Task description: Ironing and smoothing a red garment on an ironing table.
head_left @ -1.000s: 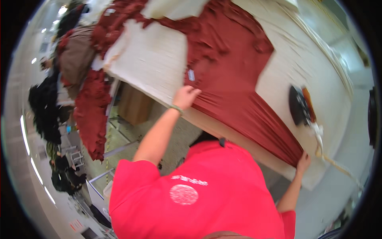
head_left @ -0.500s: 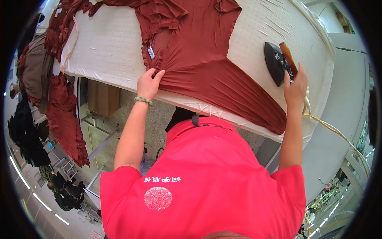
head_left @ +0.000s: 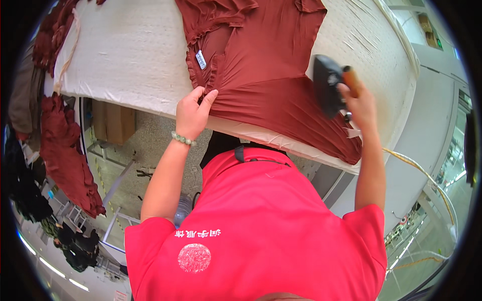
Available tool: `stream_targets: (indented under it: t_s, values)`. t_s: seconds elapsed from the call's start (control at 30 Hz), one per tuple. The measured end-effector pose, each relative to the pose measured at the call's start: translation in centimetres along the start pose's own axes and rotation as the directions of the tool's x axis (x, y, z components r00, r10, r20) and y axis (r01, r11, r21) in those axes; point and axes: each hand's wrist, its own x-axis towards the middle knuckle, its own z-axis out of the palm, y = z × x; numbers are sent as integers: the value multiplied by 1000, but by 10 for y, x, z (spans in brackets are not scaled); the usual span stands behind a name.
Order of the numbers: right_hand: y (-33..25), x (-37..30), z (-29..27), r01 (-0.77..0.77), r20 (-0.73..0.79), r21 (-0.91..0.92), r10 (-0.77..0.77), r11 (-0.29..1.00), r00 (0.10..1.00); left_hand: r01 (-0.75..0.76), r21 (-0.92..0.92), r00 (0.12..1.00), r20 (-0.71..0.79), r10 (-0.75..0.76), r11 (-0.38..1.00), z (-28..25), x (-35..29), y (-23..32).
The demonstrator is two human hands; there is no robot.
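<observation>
A dark red garment [head_left: 273, 55] with a gathered neckline and a small white label [head_left: 201, 59] is spread over a white padded ironing table [head_left: 125, 55]. My left hand [head_left: 192, 114] pinches its cloth beside the neckline, at the table's near edge. In my right hand [head_left: 363, 108] is a black iron [head_left: 327, 88], gripped by its brown handle. The iron is over the sleeve's far edge, slightly blurred; I cannot tell whether its sole touches the cloth. From beneath my right hand the sleeve runs to its end at the near right edge.
A yellowish cord [head_left: 419, 163] hangs at the right, near a grey cabinet [head_left: 427, 115]. More dark red garments [head_left: 68, 155] hang at the left, with dark clothes behind them. Below the table, a cardboard box [head_left: 113, 123] stands near metal bars.
My right hand has taken hold of the iron and brought it left from the bare padding to over the sleeve. My left hand keeps its pinch. The view has shifted somewhat.
</observation>
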Motion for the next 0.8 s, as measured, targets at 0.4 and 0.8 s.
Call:
stream_targets:
  t_s: [0.4,0.8]
  values:
    - [-147,-43,69,-32,182,-196,68,980,981,35,5,996,78,-35,999,-24,4,13]
    - [-158,-74,68,138,131,32,-141,990,981,-171,-66,985,5,172,983,-21,-1,6]
